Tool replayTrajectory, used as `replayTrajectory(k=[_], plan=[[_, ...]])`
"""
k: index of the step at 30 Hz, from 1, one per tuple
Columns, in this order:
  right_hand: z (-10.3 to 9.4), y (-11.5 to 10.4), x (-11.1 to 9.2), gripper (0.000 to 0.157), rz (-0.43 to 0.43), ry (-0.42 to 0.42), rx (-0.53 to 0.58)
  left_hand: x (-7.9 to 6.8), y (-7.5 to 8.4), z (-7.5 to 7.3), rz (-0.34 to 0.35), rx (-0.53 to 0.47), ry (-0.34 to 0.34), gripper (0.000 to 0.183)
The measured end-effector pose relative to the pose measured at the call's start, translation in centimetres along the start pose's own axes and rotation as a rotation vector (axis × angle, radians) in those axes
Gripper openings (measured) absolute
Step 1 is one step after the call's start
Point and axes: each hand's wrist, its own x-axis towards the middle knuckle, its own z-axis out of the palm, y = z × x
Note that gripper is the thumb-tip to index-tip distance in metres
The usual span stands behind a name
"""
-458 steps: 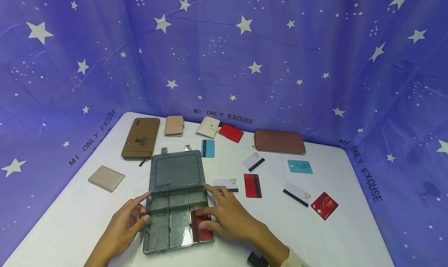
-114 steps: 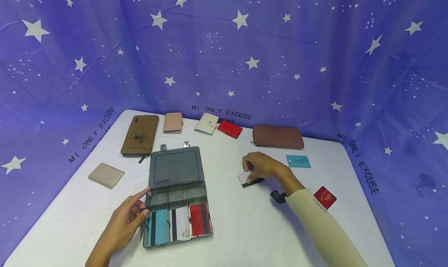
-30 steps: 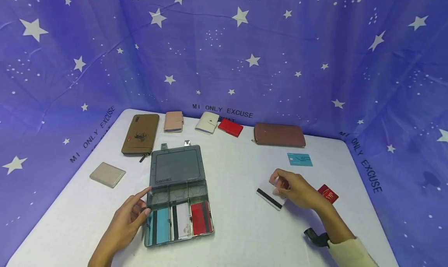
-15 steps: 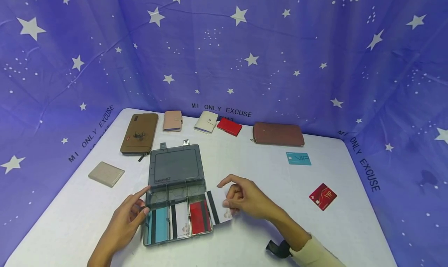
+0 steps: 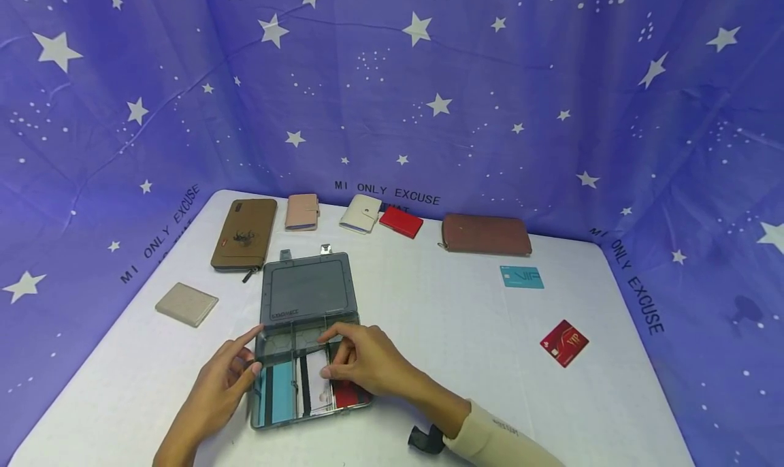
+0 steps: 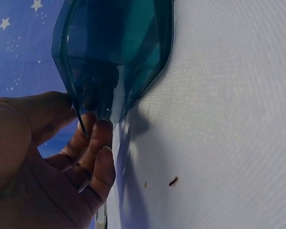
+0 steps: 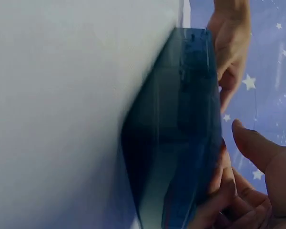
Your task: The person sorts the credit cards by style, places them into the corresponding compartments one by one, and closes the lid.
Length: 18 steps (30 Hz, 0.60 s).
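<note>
Low in the middle of the frame, the left hand [image 5: 213, 392] pinches the side of a gray box [image 5: 277, 344]. The right hand [image 5: 370, 363] is over the box, thumb and pointer a bit apart, by the white card [image 5: 316, 380] in the middle slot; I can't tell if it has hold of it. A blue card [image 5: 282, 395] is in the left slot, a red card [image 5: 345, 395] in the right. Wallets [image 5: 486, 234] lie along the top edge of the table [image 5: 465, 331]
</note>
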Motion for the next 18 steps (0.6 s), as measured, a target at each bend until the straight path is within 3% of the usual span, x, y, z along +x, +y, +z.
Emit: replayTrajectory(k=[4,8,18], plan=[[-1.1,0.5,-0.1,0.041,-0.03,-0.002,0.029,0.1,0.1,0.0,0.012,-0.001,0.007,0.06],[-3.8,1.1,-0.5,0.038,-0.034,0.033,0.041,0.0,0.2,-0.1,0.003,0.001,0.002,0.061],[-14.5,7.8,-2.8,0.041,0.095,0.262,-0.05,0.0,0.2,-0.1,0.014,0.0,0.006,0.06]])
